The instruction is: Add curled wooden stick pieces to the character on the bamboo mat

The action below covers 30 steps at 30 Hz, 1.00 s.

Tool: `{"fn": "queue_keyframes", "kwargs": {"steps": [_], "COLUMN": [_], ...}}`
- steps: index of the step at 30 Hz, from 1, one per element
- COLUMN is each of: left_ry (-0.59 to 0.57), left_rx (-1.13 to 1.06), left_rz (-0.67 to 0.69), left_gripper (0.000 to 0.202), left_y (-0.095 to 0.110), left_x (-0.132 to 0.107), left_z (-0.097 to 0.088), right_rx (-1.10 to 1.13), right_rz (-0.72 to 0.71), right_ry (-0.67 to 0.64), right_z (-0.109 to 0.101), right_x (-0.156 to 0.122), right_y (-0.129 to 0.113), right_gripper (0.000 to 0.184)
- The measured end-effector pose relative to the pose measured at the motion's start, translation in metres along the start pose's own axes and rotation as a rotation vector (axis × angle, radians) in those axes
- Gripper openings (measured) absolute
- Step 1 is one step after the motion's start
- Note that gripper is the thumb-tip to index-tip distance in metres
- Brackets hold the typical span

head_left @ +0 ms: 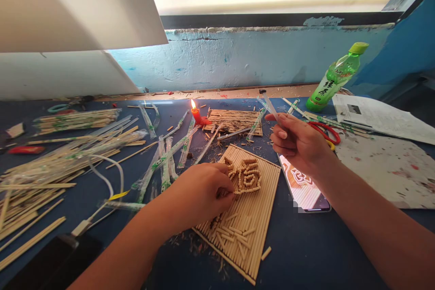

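A panel of pale wooden sticks (268, 199) laid side by side lies in front of me. On it stands a raised pattern of short stick pieces (250, 176). My left hand (210, 190) is over the panel's left part, its fingers pinched together at the pattern's edge; what they hold, if anything, is hidden. My right hand (297, 138) is raised above the phone and closed on a translucent glue stick (271, 106) with a dark tip, pointing up and left. Several loose cut pieces (238, 235) lie on the panel's near part.
A lit red candle (196, 114) burns beyond the panel, beside a smaller, scorched stick panel (234, 120). Bundles of chopsticks (74, 120) and wrappers spread leftward. Rightward are a phone (316, 197), red-handled scissors (328, 131), a green tea bottle (335, 79) and papers (390, 118).
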<state>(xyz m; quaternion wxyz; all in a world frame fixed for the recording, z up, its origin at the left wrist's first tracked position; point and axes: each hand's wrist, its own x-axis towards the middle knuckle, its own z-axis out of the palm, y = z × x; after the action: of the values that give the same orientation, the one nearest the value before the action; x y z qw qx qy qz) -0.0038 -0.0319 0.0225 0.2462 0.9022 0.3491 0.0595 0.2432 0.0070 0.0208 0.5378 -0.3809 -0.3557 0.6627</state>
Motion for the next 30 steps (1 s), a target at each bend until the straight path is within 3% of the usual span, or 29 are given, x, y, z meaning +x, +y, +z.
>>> {"fn": "queue_keyframes", "kwargs": {"steps": [10, 19, 30], "left_ry": [0.058, -0.008, 0.005], "left_rx": [-0.066, -0.054, -0.080], "left_rz": [-0.044, -0.020, -0.017], "left_gripper": [0.015, 0.019, 0.016], "left_y": [-0.0012, -0.0010, -0.0013], "left_x": [-0.0063, -0.0031, -0.0039], "left_z": [-0.0056, -0.0053, -0.0073], "right_rx": [-0.004, -0.013, -0.039], "right_rz": [-0.012, -0.011, -0.013], "right_ry": [-0.008, -0.015, -0.009], "right_z": [0.0001, -0.0009, 0.0014], "right_x": [-0.0006, 0.0003, -0.0006], "right_y": [0.0004, 0.0012, 0.0000], "right_gripper": [0.022, 0.021, 0.020]}}
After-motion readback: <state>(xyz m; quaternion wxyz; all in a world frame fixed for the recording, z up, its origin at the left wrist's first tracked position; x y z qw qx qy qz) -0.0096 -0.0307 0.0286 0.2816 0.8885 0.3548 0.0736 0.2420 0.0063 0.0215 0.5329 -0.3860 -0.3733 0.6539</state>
